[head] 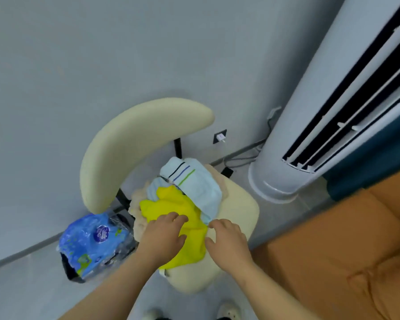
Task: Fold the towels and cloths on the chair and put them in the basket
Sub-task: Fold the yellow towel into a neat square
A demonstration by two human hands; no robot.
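Where yellow cloth (pixel 169 204) lies, left hand (pixel 164 236) rests.

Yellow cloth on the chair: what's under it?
A fluffy cream cloth peeks out beneath the yellow cloth, on the chair seat. Anything else under it is covered.

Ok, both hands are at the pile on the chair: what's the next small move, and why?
Probably pinch the yellow cloth and lift it off the chair: it lies crumpled on top, the left hand rests on it, the right hand is at its edge, and neither plainly grips yet.
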